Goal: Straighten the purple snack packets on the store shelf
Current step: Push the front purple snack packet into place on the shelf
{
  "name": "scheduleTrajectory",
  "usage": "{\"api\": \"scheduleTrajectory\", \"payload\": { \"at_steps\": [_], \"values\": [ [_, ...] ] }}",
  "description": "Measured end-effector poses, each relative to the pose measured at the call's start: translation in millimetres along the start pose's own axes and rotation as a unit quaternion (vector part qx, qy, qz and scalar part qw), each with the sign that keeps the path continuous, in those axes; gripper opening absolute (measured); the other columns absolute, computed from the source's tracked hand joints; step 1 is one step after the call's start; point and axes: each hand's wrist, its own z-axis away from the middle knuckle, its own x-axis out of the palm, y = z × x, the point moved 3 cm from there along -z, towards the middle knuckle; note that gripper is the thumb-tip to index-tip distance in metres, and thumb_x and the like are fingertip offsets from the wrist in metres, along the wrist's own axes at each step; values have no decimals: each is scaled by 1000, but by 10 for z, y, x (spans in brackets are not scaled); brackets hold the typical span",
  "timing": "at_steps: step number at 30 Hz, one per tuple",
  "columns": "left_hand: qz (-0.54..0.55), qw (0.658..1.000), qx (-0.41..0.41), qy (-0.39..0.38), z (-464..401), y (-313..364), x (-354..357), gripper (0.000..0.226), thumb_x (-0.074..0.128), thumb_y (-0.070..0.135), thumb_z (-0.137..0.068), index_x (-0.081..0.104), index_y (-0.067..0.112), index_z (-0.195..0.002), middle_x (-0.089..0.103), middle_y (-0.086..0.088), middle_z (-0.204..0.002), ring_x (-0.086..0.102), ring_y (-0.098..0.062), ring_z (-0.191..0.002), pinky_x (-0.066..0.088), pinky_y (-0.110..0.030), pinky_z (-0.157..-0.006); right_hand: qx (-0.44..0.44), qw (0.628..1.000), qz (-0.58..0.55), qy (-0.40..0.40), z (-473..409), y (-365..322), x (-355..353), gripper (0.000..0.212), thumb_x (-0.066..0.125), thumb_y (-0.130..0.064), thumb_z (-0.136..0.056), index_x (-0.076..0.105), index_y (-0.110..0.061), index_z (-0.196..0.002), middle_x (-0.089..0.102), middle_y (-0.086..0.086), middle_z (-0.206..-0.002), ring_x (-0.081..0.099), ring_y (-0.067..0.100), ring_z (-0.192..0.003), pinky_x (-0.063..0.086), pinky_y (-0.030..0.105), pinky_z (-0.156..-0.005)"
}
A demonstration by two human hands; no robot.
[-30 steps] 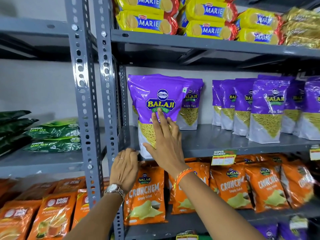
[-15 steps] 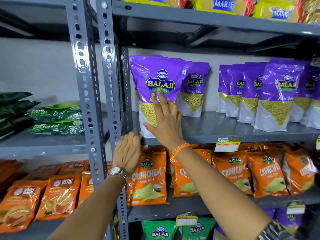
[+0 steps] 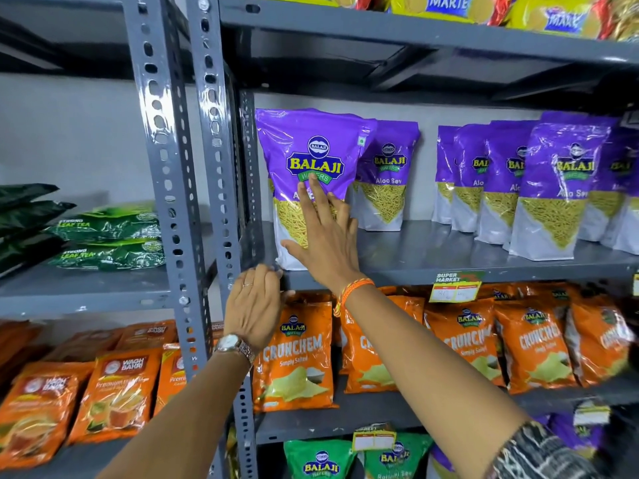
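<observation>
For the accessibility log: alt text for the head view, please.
A person's right hand lies flat and open against the front of a purple snack packet standing at the left end of a grey shelf, while the left hand rests at the shelf edge below it. More purple packets stand to the right.

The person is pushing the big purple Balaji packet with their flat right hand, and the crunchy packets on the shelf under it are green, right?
Not quite. The head view shows the right hand flat against the big purple Balaji packet, but the Crunchem packets on the shelf under it are orange, not green. The green packets sit one shelf lower still.
</observation>
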Motion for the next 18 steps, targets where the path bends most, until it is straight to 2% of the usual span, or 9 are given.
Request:
{"api": "scheduleTrajectory", "payload": {
  "at_steps": [4,7,10,15,18],
  "values": [
    [4,1000,-1,6,-2,12,-10,32,24,31,-107,47,9,-103,53,-11,-89,53,-29,-75,36,-41,-78,0,1000,-3,10,6,12,17,106,76,-56,-80,17,-28,-163,8,-6,-173,30,28,-135,50,56,-93],
    [17,1000,-4,-2,14,-3,14,20,49,29,-97,48,10,-105,54,-11,-93,56,-29,-79,37,-40,-82,-7,1000,-3,2,-6,25,15,104,71,-62,-82,16,-28,-164,6,-6,-173,30,29,-138,50,54,-94],
    [21,1000,-5,-13,16,-11,15,23,54,30,-94,48,10,-105,56,-12,-96,58,-31,-81,41,-42,-82,-25,999,-39,-6,-10,53,-37,97,65,-63,-87,18,-28,-163,7,-5,-173,31,30,-139,49,53,-97],
    [50,996,-44,-51,47,30,-7,34,46,39,-97,53,8,-110,58,-14,-106,58,-34,-93,42,-44,-87,-28,991,-116,65,-16,386,-246,67,55,-43,-100,33,-21,-159,21,3,-170,35,31,-131,41,50,-109],
    [60,994,-89,-18,65,154,-61,36,50,38,-96,51,8,-114,56,-16,-114,54,-35,-98,39,-45,-89,11,988,-117,97,-90,728,-341,62,55,-33,-101,38,-16,-158,25,8,-169,38,36,-138,25,37,-116]
  ]
}}
